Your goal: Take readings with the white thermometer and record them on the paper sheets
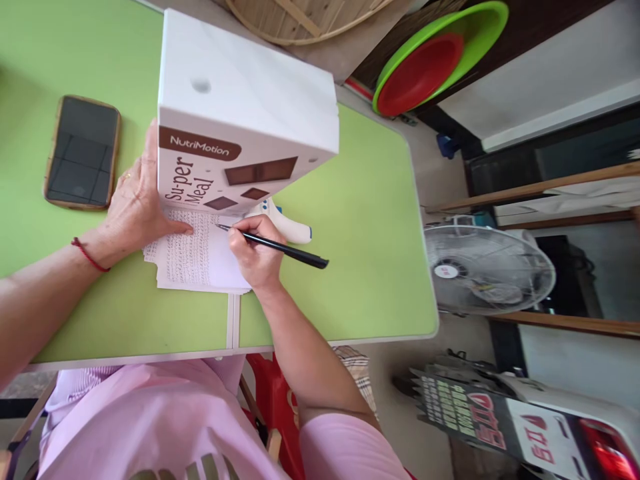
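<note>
My right hand (257,250) is closed around a black pen (287,249), its tip on a stack of paper sheets (193,263) covered with dense handwriting. My left hand (137,203) lies beside the lower left corner of a white NutriMotion box (245,100); its thumb stretches over the paper, while other fingers reach up along the box's side, partly hidden. The box stands on the green table (365,280), just beyond the papers. Partly behind my right hand lies a white and blue handheld device (295,229), its kind unclear.
Left of the box lies a phone (83,152) in a brown-edged case. Past the table's right edge stands a fan (485,270). Green (483,33) and red basins (420,73) and a woven tray (300,20) sit beyond the far side. A red chair (280,400) is below the near edge.
</note>
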Tool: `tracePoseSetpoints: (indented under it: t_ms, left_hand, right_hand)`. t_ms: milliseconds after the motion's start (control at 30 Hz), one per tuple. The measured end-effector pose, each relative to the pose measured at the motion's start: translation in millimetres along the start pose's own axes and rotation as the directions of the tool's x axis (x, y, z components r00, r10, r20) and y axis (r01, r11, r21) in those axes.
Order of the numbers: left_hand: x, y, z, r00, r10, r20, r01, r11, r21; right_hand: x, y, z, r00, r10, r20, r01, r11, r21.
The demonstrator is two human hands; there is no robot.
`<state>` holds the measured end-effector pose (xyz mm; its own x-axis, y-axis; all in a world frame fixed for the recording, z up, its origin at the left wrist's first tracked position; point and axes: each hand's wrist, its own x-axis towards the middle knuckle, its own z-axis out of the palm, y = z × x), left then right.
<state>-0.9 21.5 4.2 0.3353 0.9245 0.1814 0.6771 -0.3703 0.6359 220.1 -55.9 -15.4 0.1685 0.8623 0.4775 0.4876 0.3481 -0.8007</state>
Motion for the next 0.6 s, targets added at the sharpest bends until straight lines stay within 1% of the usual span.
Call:
tracePoseSetpoints:
  t_ms: [100, 200, 300, 367, 467, 600]
  left_hand:
    - [1, -1, -2, 1.000, -0.021, 0.020, 0.021, 1.000, 0.006]
    - [2, -4, -3, 1.000, 0.008, 0.003, -0.008, 0.998, -0.060]
    - [3, -6, -3, 0.999, 0.027, -0.029, -0.031, 0.991, -0.133]
    - [3, -5, -4, 0.999, 0.029, -0.030, -0.033, 0.990, -0.139]
    - [2, 1, -6, 1.000, 0.004, -0.001, -0.004, 0.990, -0.138]
    - [2, 6, -7, 0.999, -0.020, 0.037, 0.024, 0.994, -0.110]
  right_hand:
    - [-1, 4, 1, 0.999, -0.049, 0.004, 0.049, 0.998, -0.043]
    - [-2, 7, 1, 0.997, -0.067, 0.022, 0.069, 0.995, -0.068]
    - [-3, 8, 0, 0.996, -0.073, 0.053, 0.076, 0.996, -0.048]
    - [-3, 8, 0, 0.995, -0.076, 0.062, 0.077, 0.997, -0.017]
    - [-3, 6, 0, 0.996, -0.049, 0.068, 0.051, 0.999, -0.020]
    - [-2, 5, 1, 0.995, 0.022, 0.095, -0.016, 0.998, -0.065]
